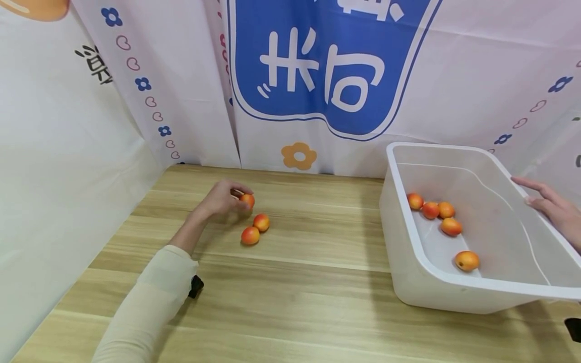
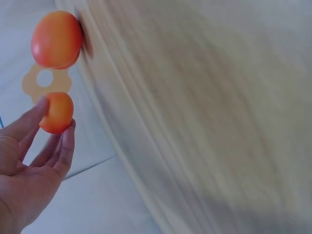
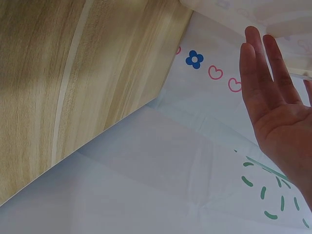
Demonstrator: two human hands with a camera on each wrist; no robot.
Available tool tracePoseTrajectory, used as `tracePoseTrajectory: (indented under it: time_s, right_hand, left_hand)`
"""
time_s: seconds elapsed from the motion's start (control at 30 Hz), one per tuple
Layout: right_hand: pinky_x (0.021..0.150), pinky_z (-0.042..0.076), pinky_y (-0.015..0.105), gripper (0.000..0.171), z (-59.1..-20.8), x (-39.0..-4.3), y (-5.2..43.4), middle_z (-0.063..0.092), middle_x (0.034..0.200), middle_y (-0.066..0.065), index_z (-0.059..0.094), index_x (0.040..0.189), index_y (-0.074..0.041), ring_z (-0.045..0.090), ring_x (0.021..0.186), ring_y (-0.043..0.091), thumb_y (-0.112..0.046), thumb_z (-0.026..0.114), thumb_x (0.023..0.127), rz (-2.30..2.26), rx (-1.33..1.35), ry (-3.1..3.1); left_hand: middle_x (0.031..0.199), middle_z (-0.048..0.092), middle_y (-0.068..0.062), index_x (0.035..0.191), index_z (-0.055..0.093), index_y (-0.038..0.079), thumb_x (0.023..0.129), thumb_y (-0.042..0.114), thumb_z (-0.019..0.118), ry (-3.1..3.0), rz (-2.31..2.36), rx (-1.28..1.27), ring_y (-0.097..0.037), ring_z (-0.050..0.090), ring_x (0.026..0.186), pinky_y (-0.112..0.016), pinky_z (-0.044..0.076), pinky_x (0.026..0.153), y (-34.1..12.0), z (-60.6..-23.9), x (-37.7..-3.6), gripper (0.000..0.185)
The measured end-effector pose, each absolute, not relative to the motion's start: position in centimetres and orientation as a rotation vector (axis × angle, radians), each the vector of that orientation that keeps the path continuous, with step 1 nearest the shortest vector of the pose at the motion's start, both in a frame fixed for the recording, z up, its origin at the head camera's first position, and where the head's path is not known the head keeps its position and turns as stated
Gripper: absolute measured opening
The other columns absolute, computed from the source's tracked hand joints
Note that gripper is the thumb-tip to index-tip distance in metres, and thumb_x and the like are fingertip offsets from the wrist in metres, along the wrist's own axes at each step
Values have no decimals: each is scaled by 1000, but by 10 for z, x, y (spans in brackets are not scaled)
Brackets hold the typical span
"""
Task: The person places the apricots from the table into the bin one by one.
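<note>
In the head view my left hand pinches a small oval orange-red fruit between thumb and fingertips, just over the left side of the table. The left wrist view shows this fruit between the thumb and fingers. Just nearer the viewer, two similar fruits lie touching each other on the wood. At the right, my right hand rests at the right rim of a white plastic bin. Its fingers look straight in the right wrist view. Several orange-red fruits lie on the bin's floor.
The wooden table meets a hanging printed cloth at the back, with white cloth along the left side. High walls surround the bin's contents. A dark band shows at my left forearm.
</note>
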State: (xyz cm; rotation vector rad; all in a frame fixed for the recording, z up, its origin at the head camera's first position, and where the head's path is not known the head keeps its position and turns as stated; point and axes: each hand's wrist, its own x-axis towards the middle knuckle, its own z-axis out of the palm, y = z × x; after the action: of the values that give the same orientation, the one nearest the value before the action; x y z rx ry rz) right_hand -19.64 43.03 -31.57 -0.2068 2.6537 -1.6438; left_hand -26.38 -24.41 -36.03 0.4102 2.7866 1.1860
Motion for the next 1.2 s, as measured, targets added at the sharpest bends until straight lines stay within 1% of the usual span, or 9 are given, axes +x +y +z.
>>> tracePoseTrajectory:
  time_s: [0.17,0.33,0.53,0.7,0.83,0.97,1.1,1.2]
  right_hand:
    - [53,59,27,57,-316,-196,429,61,99,-36,48,129,-60,69,71,1,-8,35,111,-1603,-192,2692]
    - [53,59,28,55,-317,-197,430,61,100,-36,47,130,-59,69,72,1,-10,35,111,-1604,-182,2685]
    - [52,59,28,55,-318,-196,429,62,100,-35,49,126,-59,69,71,2,-8,36,111,-1632,-196,2682]
    - [52,58,26,57,-316,-196,428,62,99,-35,50,123,-60,69,71,1,-6,35,110,-1637,-206,2685]
    - [53,60,28,53,-317,-194,426,60,101,-38,46,135,-58,69,72,0,-11,35,112,-1592,-189,2710]
    - [55,61,30,53,-317,-191,424,57,104,-41,38,149,-54,69,74,-1,-16,35,113,-1550,-151,2730]
    - [56,61,30,53,-317,-190,423,55,105,-42,35,152,-53,69,74,-1,-17,35,113,-1535,-147,2739]
    - [56,61,30,55,-317,-190,424,55,105,-42,34,154,-52,69,74,-2,-16,35,113,-1519,-154,2752]
  left_hand:
    - [121,71,-25,121,71,-9,87,-1,81,2778,1234,441,-41,68,111,-49,55,98,-237,-358,-266,36]
    - [125,70,-24,123,71,-7,88,-1,80,2758,1254,477,-41,68,114,-46,56,96,-226,-354,-268,37]
    - [127,67,-27,130,65,-11,85,-6,81,2750,1331,545,-42,65,115,-47,55,98,-213,-348,-271,48]
    - [124,68,-26,127,65,-10,84,-4,82,2736,1350,511,-39,66,112,-47,55,98,-201,-340,-273,46]
    - [120,68,-24,123,68,-8,84,-2,84,2737,1343,512,-35,65,107,-42,56,95,-189,-333,-275,42]
    - [119,68,-23,120,69,-8,82,-3,85,2711,1391,535,-35,65,107,-37,57,92,-175,-324,-278,41]
    - [121,68,-21,120,70,-7,84,-6,83,2653,1456,543,-35,67,108,-35,58,89,-161,-316,-282,38]
    - [122,67,-20,122,70,-6,85,-7,81,2623,1489,555,-35,67,109,-35,59,89,-151,-309,-284,39]
